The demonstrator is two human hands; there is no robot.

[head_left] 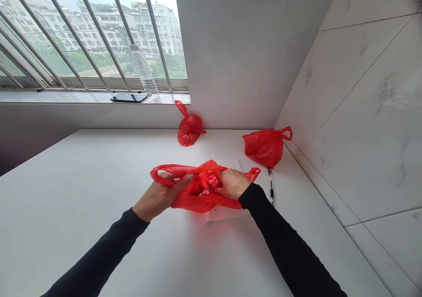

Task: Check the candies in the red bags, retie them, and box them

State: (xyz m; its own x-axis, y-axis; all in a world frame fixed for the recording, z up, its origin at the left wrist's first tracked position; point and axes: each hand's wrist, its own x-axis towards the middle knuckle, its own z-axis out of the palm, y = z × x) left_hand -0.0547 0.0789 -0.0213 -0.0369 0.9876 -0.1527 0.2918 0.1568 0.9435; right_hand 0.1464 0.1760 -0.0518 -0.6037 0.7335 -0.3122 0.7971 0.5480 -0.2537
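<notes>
A thin red plastic bag (191,203) sits in front of me with its mouth spread, small red-wrapped packets (212,181) showing inside. My left hand (165,191) is closed on the bag's left rim, thumb over the edge and the fingers partly hidden by the plastic. Into the mouth from the right reaches my right hand (234,183), its fingers curled together against one red-wrapped packet. The fingertips are partly hidden. Beneath the bag lies a white paper booklet (227,213), mostly covered.
A knotted red bag (190,130) stands at the table's back edge, and another red bag (264,148) near the right wall. A pen (272,190) lies beside the booklet. On the windowsill are a phone (128,97) and a clear bottle (145,75).
</notes>
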